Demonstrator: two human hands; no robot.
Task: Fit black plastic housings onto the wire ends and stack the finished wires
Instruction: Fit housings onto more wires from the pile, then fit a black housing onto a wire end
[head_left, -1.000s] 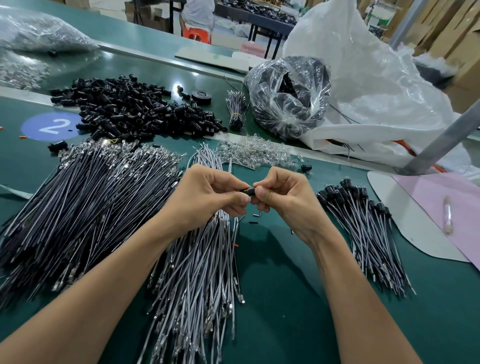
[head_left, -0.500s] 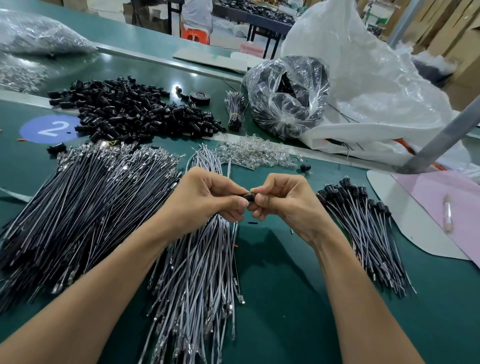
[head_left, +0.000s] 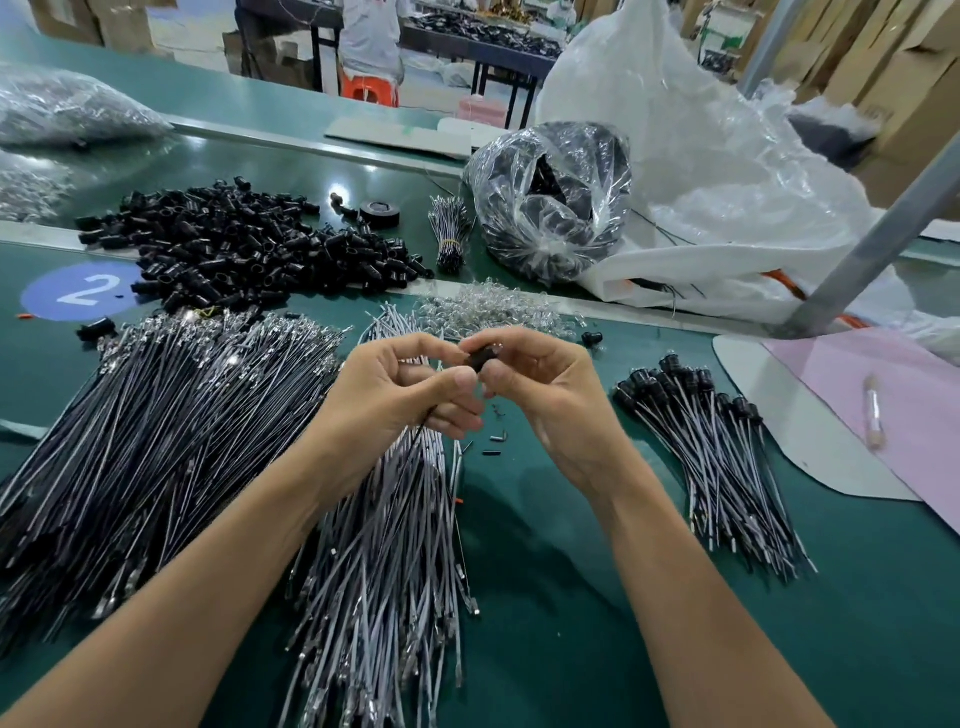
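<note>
We're mid-fit here. Our right hand (head_left: 550, 410) pinches a small black plastic housing (head_left: 482, 357) between thumb and curled fingertips, raised above the middle of the green-topped bench (head_left: 571, 597). Our left hand (head_left: 400, 395) curls its fingers round a thin dark wire (head_left: 423, 425) and holds the end up to the housing. Is the terminal seated yet? We can't tell, because the fingers hide the joint.

By our reckoning, the next move is a firm, straight push home. Then the piece goes onto the fanned stack of finished wires with black caps (head_left: 727, 457) near the right edge.

Below our hands lies a loose sheaf of grey insulated wires with bright metal tips (head_left: 395, 545). Along the left edge sits a bigger, darker bundle of wires (head_left: 156, 415). Towards the far edge, a heap of glossy, stubby black housings (head_left: 244, 244) waits.
</note>
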